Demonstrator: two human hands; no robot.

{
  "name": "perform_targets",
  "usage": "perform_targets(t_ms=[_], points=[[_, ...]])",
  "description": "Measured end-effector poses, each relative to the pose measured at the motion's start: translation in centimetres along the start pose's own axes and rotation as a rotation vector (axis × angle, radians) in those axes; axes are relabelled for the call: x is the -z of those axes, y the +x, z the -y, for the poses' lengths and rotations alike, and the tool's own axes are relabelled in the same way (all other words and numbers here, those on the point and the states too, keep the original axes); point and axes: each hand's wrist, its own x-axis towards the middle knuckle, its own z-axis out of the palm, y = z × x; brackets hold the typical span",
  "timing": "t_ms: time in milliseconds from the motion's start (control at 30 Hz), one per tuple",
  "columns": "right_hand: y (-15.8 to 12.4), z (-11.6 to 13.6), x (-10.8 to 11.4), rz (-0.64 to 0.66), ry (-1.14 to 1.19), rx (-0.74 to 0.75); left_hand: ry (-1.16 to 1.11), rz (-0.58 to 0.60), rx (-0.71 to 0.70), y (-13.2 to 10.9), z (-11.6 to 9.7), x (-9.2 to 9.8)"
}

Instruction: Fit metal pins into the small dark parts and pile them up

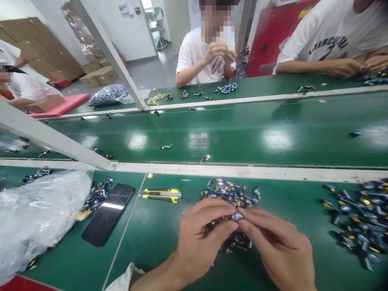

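Both of my hands meet over a pile of dark grey-blue earbuds (228, 190) on the green table. Pinched between their fingertips is one shiny grey-blue earbud (237, 216), its stem mostly covered by fingers. My left hand (206, 238) grips it from the left with thumb and index finger. From the right, my right hand (279, 246) closes on the same piece with its thumb and index finger. Several earbuds in the pile carry small yellow bits, and part of the pile is hidden under my hands.
A yellow-black utility knife (162, 195) and a black phone (108, 214) lie left of my hands. Further left is a clear plastic bag (39, 218); at right, another earbud pile (359, 222). Beyond a white rail (182, 169) runs a green conveyor belt (236, 137). Co-workers sit opposite.
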Motion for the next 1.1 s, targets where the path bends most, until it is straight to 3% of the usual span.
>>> perform_targets(t_ms=[333,567,767,967,1100], points=[[-0.5,-0.1,0.2,-0.008,-0.016,-0.028,-0.046,-0.032,-0.032,0.0,0.1,-0.3],[-0.9,-0.5,0.3,0.015,-0.037,0.132,-0.067,-0.016,-0.061,-0.2,0.0,-0.4],[-0.2,0.4,-0.1,0.011,0.023,-0.054,0.08,-0.057,-0.228,-0.5,0.1,-0.5],[-0.2,0.2,-0.3,-0.013,0.091,-0.101,0.058,-0.08,-0.064,-0.7,0.1,-0.9],[-0.4,0.2,-0.2,0.003,0.079,-0.042,0.006,-0.083,-0.087,-0.7,0.1,-0.8]])
